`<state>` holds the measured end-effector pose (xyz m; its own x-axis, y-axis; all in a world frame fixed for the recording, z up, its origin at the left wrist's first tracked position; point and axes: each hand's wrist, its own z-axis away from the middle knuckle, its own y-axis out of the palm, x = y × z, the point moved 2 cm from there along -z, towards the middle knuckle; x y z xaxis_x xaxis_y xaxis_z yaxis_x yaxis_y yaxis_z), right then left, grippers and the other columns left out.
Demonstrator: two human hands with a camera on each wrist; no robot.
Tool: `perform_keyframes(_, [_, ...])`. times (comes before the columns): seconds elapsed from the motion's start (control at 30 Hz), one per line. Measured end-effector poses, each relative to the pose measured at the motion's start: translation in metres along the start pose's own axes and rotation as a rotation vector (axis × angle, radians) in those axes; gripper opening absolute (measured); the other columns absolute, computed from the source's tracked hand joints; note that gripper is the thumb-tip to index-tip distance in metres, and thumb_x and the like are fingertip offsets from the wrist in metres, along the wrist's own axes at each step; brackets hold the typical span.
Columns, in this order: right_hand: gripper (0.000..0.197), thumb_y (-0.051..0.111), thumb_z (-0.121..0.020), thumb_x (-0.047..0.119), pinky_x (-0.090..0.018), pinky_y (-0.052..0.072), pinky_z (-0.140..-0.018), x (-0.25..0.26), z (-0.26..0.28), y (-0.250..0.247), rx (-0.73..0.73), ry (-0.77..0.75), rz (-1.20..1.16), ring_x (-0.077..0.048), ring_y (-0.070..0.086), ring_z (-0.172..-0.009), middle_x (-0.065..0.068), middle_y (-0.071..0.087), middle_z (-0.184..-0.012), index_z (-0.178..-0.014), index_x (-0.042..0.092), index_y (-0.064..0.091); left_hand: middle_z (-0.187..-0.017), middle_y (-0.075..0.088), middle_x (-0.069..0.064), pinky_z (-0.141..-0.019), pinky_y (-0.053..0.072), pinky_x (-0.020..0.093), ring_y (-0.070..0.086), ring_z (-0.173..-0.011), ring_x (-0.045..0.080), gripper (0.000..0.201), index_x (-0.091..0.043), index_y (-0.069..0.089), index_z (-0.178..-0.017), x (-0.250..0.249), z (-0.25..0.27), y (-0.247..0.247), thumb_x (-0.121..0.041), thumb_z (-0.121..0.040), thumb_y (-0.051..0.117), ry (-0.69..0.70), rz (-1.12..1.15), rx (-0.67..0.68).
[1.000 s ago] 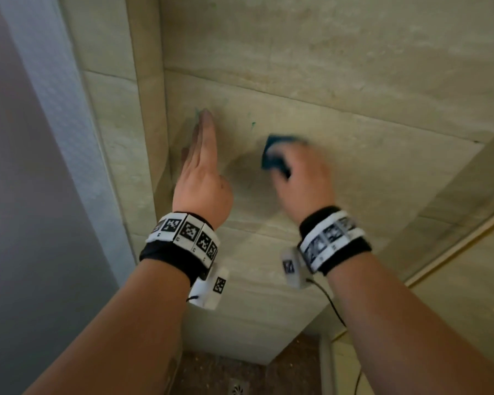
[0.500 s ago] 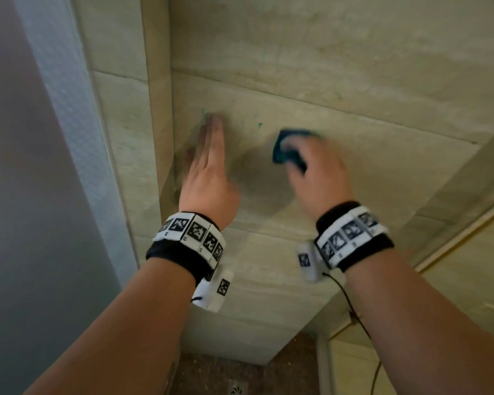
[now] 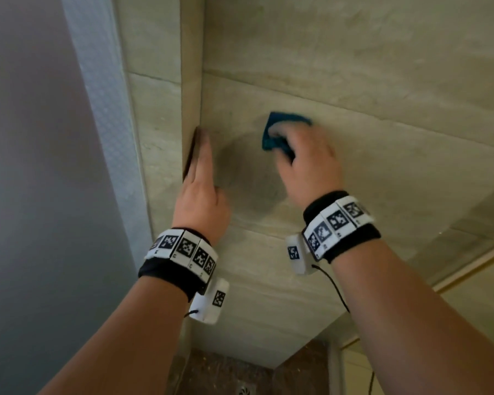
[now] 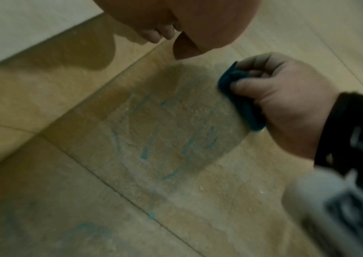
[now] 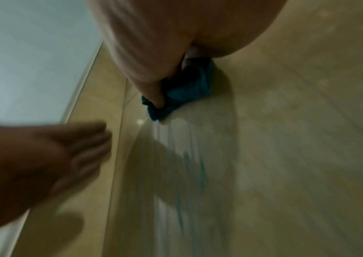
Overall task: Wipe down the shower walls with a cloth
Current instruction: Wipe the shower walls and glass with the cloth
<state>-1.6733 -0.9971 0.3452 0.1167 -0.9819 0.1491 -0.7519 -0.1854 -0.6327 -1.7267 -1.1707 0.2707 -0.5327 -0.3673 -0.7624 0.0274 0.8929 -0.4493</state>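
while blurred, seemingly one cloth (image 3: 280,132), two hands

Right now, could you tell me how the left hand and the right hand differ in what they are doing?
The left hand lies with straight fingers against the tiled wall, holding nothing; the right hand has curled fingers gripping a blue cloth. The left hand sits by the corner, the right hand further along. Both touch the same wall.
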Motion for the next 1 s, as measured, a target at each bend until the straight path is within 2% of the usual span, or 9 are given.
perform_keyframes(0.17, [0.028,0.070,-0.082,-0.001,-0.040,0.051,-0.074,-0.026,0.099,0.074,0.374,-0.158,0.124,-0.031,0.060,-0.083,-0.004,0.072,-0.095,-0.104,0.016,0.074,-0.173,0.003,-0.019,-0.105,0.007,-0.006,0.009,-0.148,-0.013,0.095,-0.034,-0.004,-0.166,0.011,0.012,-0.005,0.005,-0.092,0.040,0.002,-0.003,0.046])
perform_keyframes(0.3, [0.036,0.070,-0.080,-0.004,-0.041,0.054,-0.077,-0.042,0.135,0.077,0.576,-0.170,0.169,-0.030,0.062,-0.085,-0.001,0.073,-0.095,-0.108,0.018,0.074,-0.173,0.008,-0.015,-0.104,0.020,-0.001,0.031,-0.145,0.002,0.092,-0.035,-0.002,-0.166,0.008,0.018,-0.010,0.004,-0.094,0.040,-0.024,-0.024,0.090])
perform_keyframes(0.37, [0.036,0.074,-0.078,-0.006,-0.042,0.058,-0.071,-0.034,0.115,0.061,0.508,-0.160,0.153,-0.032,0.064,-0.082,-0.004,0.074,-0.091,-0.107,0.015,0.076,-0.172,0.015,-0.015,-0.092,0.023,-0.006,0.041,-0.130,0.002,0.087,-0.036,0.007,-0.166,0.005,0.020,-0.016,0.002,-0.096,0.041,-0.033,-0.013,0.070])
perform_keyframes(0.43, [0.034,0.075,-0.077,-0.007,-0.040,0.057,-0.069,-0.017,0.076,0.035,0.364,-0.176,0.150,-0.035,0.064,-0.081,-0.009,0.073,-0.090,-0.105,0.011,0.076,-0.165,0.036,-0.014,-0.101,0.041,0.012,0.056,-0.122,0.006,0.074,-0.036,0.030,-0.162,0.001,0.020,-0.027,-0.003,-0.097,0.042,-0.006,-0.016,-0.009])
perform_keyframes(0.5, [0.033,0.070,-0.084,-0.003,-0.043,0.052,-0.080,0.002,0.028,0.004,0.236,-0.138,0.120,-0.037,0.062,-0.095,-0.013,0.072,-0.103,-0.114,0.010,0.073,-0.146,0.055,-0.011,-0.103,0.053,0.035,0.061,-0.120,0.010,0.060,-0.029,0.055,-0.148,-0.005,0.018,-0.041,-0.004,-0.094,0.044,0.101,-0.004,-0.141])
perform_keyframes(0.57, [0.032,0.063,-0.092,0.006,-0.044,0.047,-0.093,0.011,-0.022,-0.027,0.065,-0.050,0.116,-0.036,0.058,-0.111,-0.012,0.069,-0.118,-0.123,0.014,0.068,-0.136,0.054,-0.006,-0.103,0.053,0.040,0.058,-0.122,0.012,0.054,-0.023,0.061,-0.139,-0.011,0.012,-0.056,-0.003,-0.091,0.048,0.199,-0.005,-0.295])
perform_keyframes(0.7, [0.031,0.059,-0.095,0.015,-0.033,0.039,-0.101,0.024,-0.085,-0.060,-0.171,0.024,0.047,-0.028,0.055,-0.121,0.000,0.066,-0.127,-0.125,0.019,0.064,-0.169,0.020,0.003,-0.129,0.019,0.038,0.017,-0.157,0.019,0.074,-0.020,0.027,-0.163,-0.013,-0.008,-0.068,-0.012,-0.095,0.055,0.204,-0.126,-0.341])
perform_keyframes(0.8, [0.030,0.061,-0.094,0.013,-0.040,0.043,-0.106,0.035,-0.084,-0.044,-0.195,0.010,0.001,-0.023,0.056,-0.117,-0.001,0.068,-0.123,-0.123,0.017,0.066,-0.174,-0.011,0.006,-0.131,0.000,0.039,-0.012,-0.161,0.020,0.077,-0.016,-0.002,-0.167,0.000,-0.022,-0.059,-0.023,-0.107,0.046,0.245,-0.234,-0.235])
perform_keyframes(1.0, [0.037,0.067,-0.085,-0.002,-0.046,0.051,-0.083,0.031,-0.016,0.061,0.098,-0.192,0.086,-0.033,0.060,-0.096,-0.009,0.072,-0.109,-0.120,0.012,0.070,-0.174,-0.007,0.016,-0.131,0.000,0.046,-0.013,-0.160,0.025,0.069,-0.008,-0.003,-0.165,0.016,-0.029,-0.044,-0.015,-0.111,0.039,0.318,-0.292,-0.306])
